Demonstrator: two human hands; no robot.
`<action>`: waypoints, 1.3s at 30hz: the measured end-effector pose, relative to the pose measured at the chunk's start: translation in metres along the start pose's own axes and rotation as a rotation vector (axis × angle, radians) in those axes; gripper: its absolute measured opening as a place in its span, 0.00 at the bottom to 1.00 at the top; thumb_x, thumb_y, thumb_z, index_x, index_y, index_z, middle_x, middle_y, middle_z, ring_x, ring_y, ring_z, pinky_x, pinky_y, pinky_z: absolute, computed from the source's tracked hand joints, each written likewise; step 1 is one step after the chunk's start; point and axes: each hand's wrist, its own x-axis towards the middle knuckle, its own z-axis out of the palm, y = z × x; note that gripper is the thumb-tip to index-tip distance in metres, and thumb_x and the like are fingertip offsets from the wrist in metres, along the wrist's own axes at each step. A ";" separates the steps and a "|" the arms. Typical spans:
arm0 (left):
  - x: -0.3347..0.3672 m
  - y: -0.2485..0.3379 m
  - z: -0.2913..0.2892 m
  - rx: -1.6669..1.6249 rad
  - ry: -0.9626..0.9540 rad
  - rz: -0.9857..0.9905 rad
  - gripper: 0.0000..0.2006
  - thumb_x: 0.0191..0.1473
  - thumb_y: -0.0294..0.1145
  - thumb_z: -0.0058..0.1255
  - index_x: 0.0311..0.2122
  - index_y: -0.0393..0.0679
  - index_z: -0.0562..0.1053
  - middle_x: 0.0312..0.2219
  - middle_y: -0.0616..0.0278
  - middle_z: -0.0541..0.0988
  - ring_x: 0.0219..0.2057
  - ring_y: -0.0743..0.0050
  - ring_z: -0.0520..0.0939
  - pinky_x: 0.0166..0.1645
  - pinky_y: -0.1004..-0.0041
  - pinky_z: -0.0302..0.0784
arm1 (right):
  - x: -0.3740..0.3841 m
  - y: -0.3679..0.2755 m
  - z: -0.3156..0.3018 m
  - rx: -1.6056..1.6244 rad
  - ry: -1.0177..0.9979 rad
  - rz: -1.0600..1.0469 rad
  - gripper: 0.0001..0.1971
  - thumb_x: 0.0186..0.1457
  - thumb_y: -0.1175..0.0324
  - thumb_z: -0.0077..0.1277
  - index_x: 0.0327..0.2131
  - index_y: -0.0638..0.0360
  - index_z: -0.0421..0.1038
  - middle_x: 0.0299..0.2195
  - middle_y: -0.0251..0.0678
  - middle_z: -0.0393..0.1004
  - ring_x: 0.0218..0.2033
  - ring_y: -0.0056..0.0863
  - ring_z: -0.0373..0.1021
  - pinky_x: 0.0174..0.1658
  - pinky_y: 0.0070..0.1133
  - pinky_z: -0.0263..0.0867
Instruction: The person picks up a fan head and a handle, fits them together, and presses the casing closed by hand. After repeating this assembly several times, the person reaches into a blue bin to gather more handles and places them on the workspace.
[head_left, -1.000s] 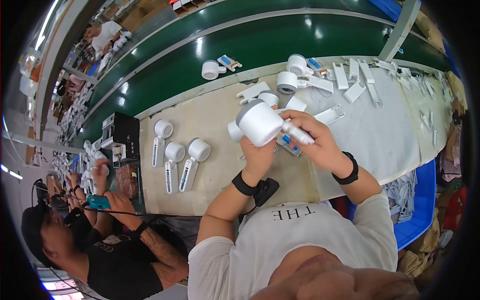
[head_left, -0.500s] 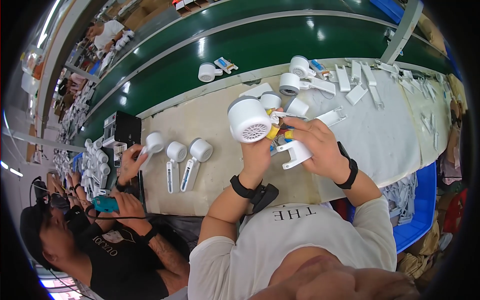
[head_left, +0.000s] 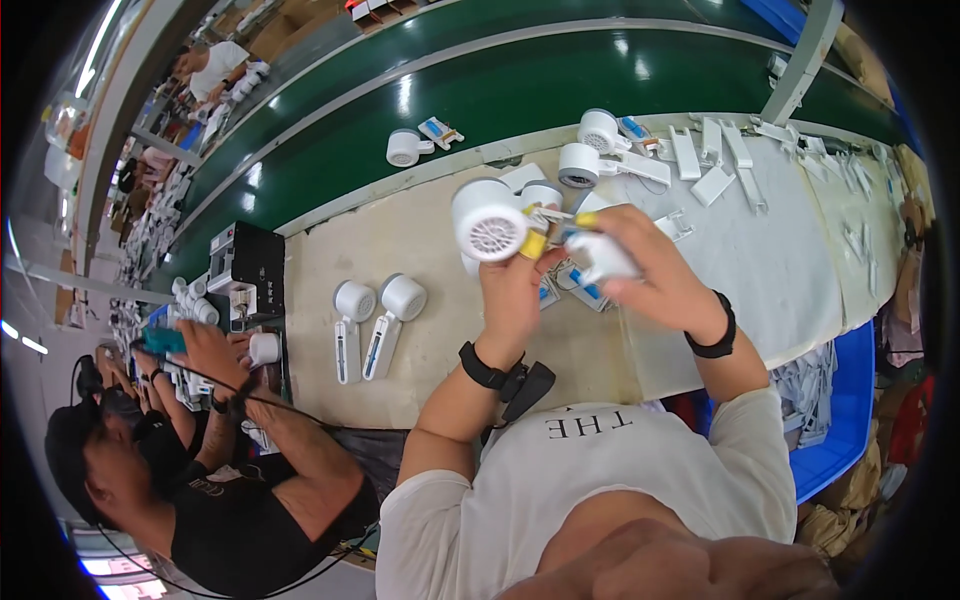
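Observation:
A white hair dryer head (head_left: pixel 490 215) with a round grille is gripped at its underside by my left hand (head_left: pixel 510 300). Thin wires and yellow-wrapped parts (head_left: pixel 535 244) come out of its handle side. Around a white handle shell (head_left: pixel 603 258), somewhat blurred, the fingers of my right hand (head_left: pixel 662 268) are closed, just right of the head. A yellow piece (head_left: pixel 586 219) shows by the right fingertips; whether they touch it I cannot tell. Beneath my hands, blue-and-white inner parts (head_left: pixel 587 290) lie on the table, partly covered.
Two hair dryers (head_left: pixel 402 300) lie to the left. More heads (head_left: pixel 599 132) and handle shells (head_left: pixel 684 158) lie along the far side, beside a green conveyor belt (head_left: pixel 330 160). A blue bin (head_left: pixel 830 440) stands at right. A co-worker with a teal tool (head_left: pixel 163 341) sits at left.
My right hand has swung the handle shell up and closer to the head. Parts on the belt have shifted left. The co-worker's hands and the hair dryer there have moved toward the lower left.

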 end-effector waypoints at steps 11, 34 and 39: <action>0.000 -0.014 -0.002 -0.222 0.028 0.019 0.15 0.54 0.28 0.42 0.47 0.39 0.64 0.43 0.58 0.72 0.41 0.69 0.75 0.43 0.66 0.73 | 0.002 -0.007 0.025 -0.548 0.054 -0.067 0.25 0.34 0.67 0.60 0.41 0.55 0.66 0.36 0.36 0.66 0.33 0.32 0.66 0.31 0.23 0.66; -0.014 -0.024 -0.001 -0.123 0.087 0.106 0.16 0.51 0.25 0.48 0.47 0.39 0.65 0.43 0.63 0.70 0.43 0.76 0.72 0.46 0.75 0.69 | 0.026 -0.006 0.033 -0.408 0.095 0.067 0.14 0.51 0.67 0.47 0.42 0.58 0.67 0.41 0.38 0.65 0.38 0.36 0.66 0.39 0.26 0.63; -0.011 -0.029 -0.006 -0.036 0.091 0.191 0.17 0.51 0.24 0.48 0.47 0.38 0.65 0.42 0.63 0.71 0.42 0.79 0.71 0.46 0.77 0.67 | 0.030 -0.002 0.039 -0.534 0.210 -0.084 0.15 0.50 0.64 0.47 0.42 0.55 0.68 0.41 0.35 0.66 0.42 0.39 0.62 0.45 0.29 0.58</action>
